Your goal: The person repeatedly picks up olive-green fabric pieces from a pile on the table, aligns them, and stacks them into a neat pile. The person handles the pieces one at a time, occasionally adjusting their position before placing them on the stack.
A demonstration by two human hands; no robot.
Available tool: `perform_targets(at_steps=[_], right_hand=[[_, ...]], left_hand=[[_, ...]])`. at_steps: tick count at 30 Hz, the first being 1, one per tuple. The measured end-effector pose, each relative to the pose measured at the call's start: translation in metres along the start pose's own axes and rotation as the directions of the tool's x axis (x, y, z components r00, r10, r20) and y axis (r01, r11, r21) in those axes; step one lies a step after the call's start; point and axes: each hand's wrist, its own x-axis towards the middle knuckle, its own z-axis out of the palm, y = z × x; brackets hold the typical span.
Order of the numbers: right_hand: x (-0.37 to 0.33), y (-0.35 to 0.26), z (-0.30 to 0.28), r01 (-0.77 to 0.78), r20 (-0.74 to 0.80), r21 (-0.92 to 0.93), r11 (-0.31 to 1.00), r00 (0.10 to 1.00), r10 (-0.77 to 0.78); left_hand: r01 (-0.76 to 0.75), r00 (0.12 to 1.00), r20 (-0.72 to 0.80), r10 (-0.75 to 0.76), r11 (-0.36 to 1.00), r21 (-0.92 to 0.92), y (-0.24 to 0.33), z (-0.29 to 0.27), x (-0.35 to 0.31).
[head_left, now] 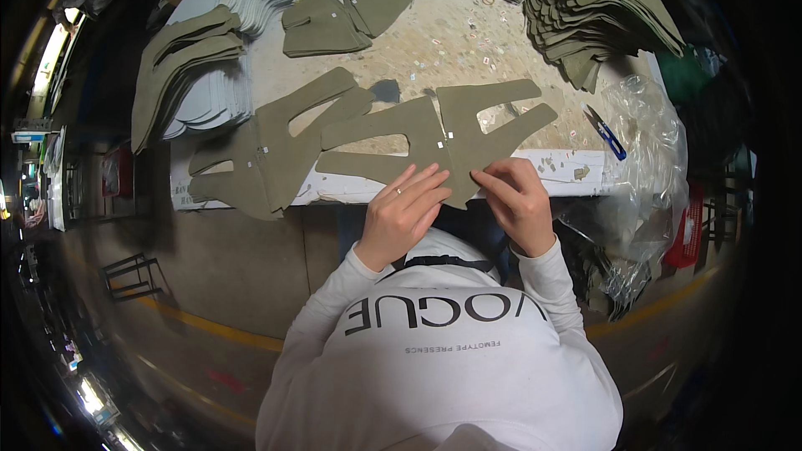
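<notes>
Small white square labels on olive fabric pieces; clear plastic bag at table's right

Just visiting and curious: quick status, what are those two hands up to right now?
Left hand flat on olive fabric piece at table edge. Right hand pinching its lower edge. Blue snips lie apart, nothing blocking.

– Where are your hands?
– Your left hand lies flat on the olive fabric piece at the counter edge; your right hand pinches its lower edge with bent fingers.
– Anything nearby?
– Blue snips to your right, stacked fabric pieces behind.
</notes>
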Motion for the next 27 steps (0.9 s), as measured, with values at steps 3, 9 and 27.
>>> perform_targets(at_steps=[3, 9, 27], right_hand=[[-0.005, 0.002, -0.001, 0.033, 0.011, -0.01, 0.999, 0.999, -0.033], [-0.008, 0.002, -0.008, 0.05, 0.046, 0.011, 0.999, 0.998, -0.05], [0.235, 0.1, 0.004, 0.043, -0.06, -0.038, 0.998, 0.997, -0.045]], left_hand=[[-0.05, 0.998, 0.03, 0.048, 0.997, 0.066, 0.001, -0.001, -0.009], [-0.074, 0.994, 0.09, 0.069, 0.996, 0.054, 0.009, -0.015, -0.001], [0.57, 0.801, -0.29, -0.524, 0.517, 0.639, -0.17, -0.125, 0.126]])
